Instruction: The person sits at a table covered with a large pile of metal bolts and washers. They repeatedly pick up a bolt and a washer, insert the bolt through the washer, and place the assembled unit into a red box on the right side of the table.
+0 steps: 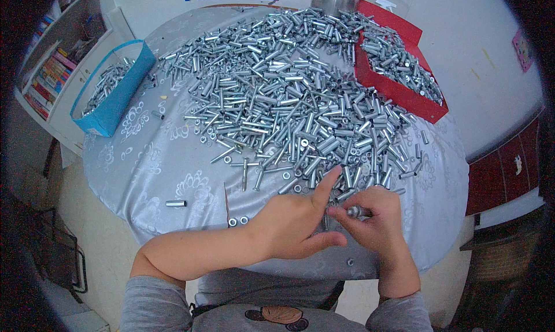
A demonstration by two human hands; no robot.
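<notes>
My right hand (379, 215) pinches a small metal bolt assembly (357, 211) between thumb and fingers; part of it is hidden in the grip. Close beside it on the left, my left hand (295, 223) has its index finger stretched toward the pile and its thumb held apart. A thin metal piece (326, 222) shows between that thumb and index finger, and I cannot tell whether the hand touches it. Ahead of both hands spreads a large heap of loose bolts, metal sleeves, nuts and washers (277, 102).
A red box (403, 103) full of metal parts stands at the back right. At the left is a blue fabric bin (119, 100) with more parts. Stray pieces include a sleeve (176, 203) and a nut (350, 261). A steel container (334, 0) stands behind the heap.
</notes>
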